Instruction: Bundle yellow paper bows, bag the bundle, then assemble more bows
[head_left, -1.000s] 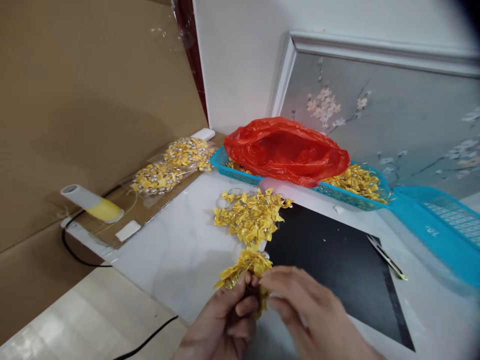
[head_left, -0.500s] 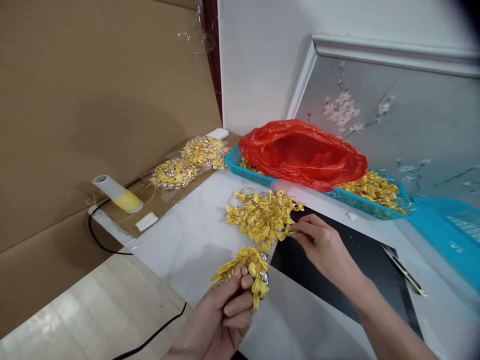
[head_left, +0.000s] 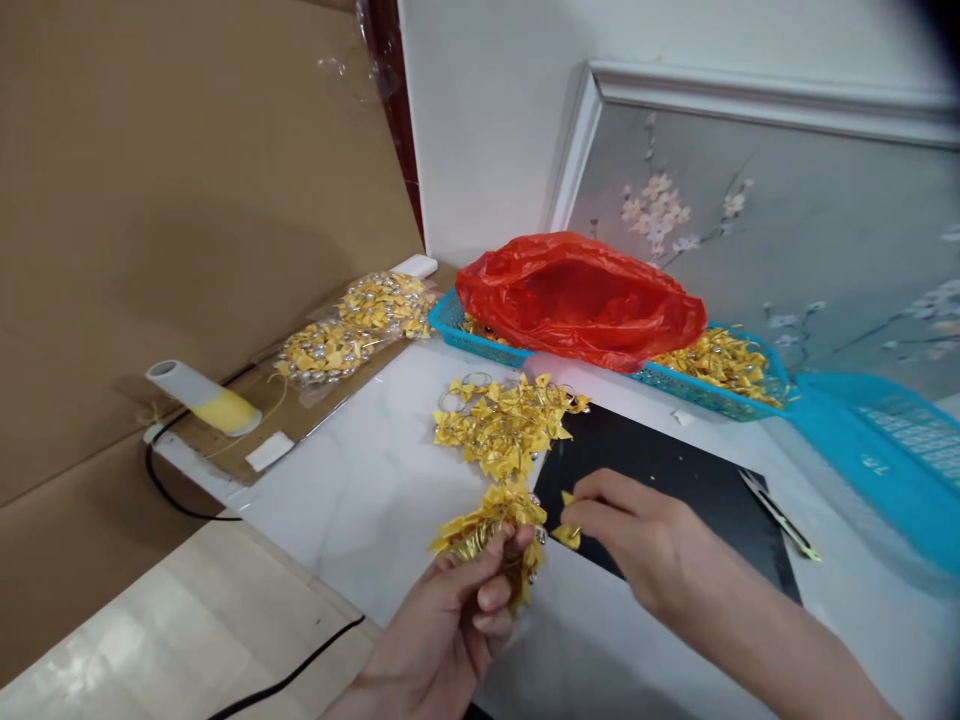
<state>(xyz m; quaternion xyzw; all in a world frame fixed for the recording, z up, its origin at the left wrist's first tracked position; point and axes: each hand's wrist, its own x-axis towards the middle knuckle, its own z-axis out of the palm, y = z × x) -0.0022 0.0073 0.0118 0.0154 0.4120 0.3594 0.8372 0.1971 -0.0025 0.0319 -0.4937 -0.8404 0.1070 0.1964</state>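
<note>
My left hand (head_left: 457,620) is closed around a bunch of yellow ribbon ornaments (head_left: 480,522), with gold wire loops and silver beads showing at its edge. To its right, my right hand (head_left: 637,530) pinches a single yellow ribbon ornament (head_left: 568,535) over the black mat, a short gap from the bunch. Just beyond both hands lies a loose pile of ornaments (head_left: 502,420) of the same kind, some with wire rings sticking out. My right fingertips partly cover the piece they grip.
Behind the pile, a blue basket (head_left: 480,348) holds more yellow pieces under a red plastic bag (head_left: 577,300). Small scissors (head_left: 780,515) lie on the black mat (head_left: 675,480). Bagged beaded ornaments (head_left: 326,352), a white-and-yellow cylinder (head_left: 206,398) and a black cable (head_left: 289,675) are leftward.
My right hand has drawn back from the pile toward me and nearer the left hand, a yellow ribbon ornament in its fingers. The left hand keeps its bunch. The view has shifted slightly.
</note>
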